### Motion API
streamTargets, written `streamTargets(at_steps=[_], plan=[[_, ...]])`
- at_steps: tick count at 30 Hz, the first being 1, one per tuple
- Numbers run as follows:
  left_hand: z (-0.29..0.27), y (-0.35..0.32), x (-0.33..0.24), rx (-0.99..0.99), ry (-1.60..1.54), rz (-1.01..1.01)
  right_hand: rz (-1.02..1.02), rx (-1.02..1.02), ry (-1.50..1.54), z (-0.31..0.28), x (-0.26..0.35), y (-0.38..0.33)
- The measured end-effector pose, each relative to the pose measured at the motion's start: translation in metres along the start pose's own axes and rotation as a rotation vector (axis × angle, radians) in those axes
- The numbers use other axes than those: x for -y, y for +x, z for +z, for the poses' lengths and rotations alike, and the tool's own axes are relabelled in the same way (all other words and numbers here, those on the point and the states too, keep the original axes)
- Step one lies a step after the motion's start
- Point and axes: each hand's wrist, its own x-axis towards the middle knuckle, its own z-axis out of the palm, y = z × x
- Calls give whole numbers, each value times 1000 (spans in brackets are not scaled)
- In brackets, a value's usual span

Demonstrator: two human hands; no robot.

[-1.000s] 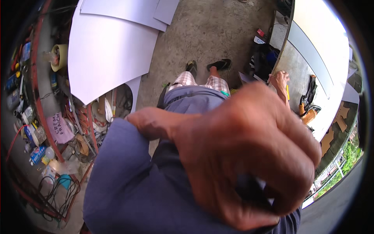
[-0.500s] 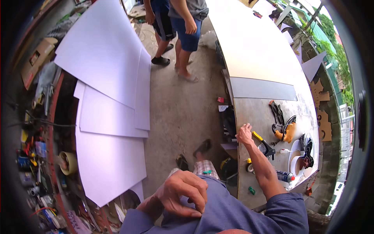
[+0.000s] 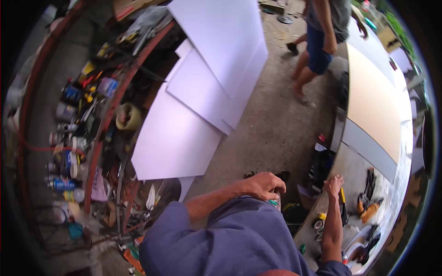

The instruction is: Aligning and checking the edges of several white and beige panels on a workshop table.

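Observation:
My left hand (image 3: 264,186) is in front of my waist, above the grey-blue shirt (image 3: 248,221), its fingers curled downward. Its fingertips are partly hidden, and a small green item (image 3: 273,202) shows just below them. My right hand (image 3: 334,185) rests on the near edge of the worktable (image 3: 352,170), fingers bent and a little apart, holding nothing that I can see. Beside it lies a yellow-and-black hand tool (image 3: 343,201), partly behind my forearm. Farther right is an orange power tool (image 3: 369,210) with a dark cord.
Large white sheets (image 3: 184,147) lean on a red metal rack (image 3: 102,147) crammed with cans and tools at left. A tan panel (image 3: 375,92) and grey strip (image 3: 368,149) cover the far table. Tape rolls (image 3: 318,226) lie nearby. Another person (image 3: 320,60) stands beyond on the concrete floor (image 3: 267,106).
The view has swung left, bringing more of the rack in. My left hand has moved from the shirt front down toward my waist. My right hand stays at the table edge.

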Motion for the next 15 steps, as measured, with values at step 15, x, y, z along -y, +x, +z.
streamTargets(at_steps=[15], plan=[[-75, -9, -41, -534, 264, 46, 114, -4, 30, -22, 14, -10]])
